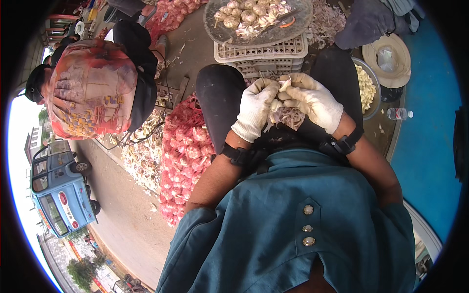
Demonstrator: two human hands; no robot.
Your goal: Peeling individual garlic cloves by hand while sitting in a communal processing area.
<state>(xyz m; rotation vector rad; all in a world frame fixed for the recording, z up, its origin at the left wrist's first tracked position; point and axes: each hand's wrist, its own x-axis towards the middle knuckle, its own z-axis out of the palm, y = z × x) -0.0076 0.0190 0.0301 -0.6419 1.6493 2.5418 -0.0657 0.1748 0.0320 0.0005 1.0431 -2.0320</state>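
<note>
Both my hands wear pale knit gloves and meet above my lap. My left hand (pixel 258 104) is closed around pale garlic cloves (pixel 275 105), which show at its fingers. My right hand (pixel 311 99) pinches a garlic clove (pixel 284 85) with some skin on it, between thumb and fingers. Just beyond them, a round worn board (pixel 216 32) rests on stacked plastic crates (pixel 260 55). It bears garlic bulbs (pixel 248 16), loose cloves (pixel 253 29) and a knife with an orange part (pixel 287 22). Garlic skins lie between my knees, below the hands.
At the right are a metal bowl (pixel 377 88) of peeled cloves, a straw hat (pixel 401 71) and a plastic bottle (pixel 399 114). A red mesh sack of garlic (pixel 187 161) stands by my left leg. Another person (pixel 91 88) sits bent over at the left, near heaped skins (pixel 141 157).
</note>
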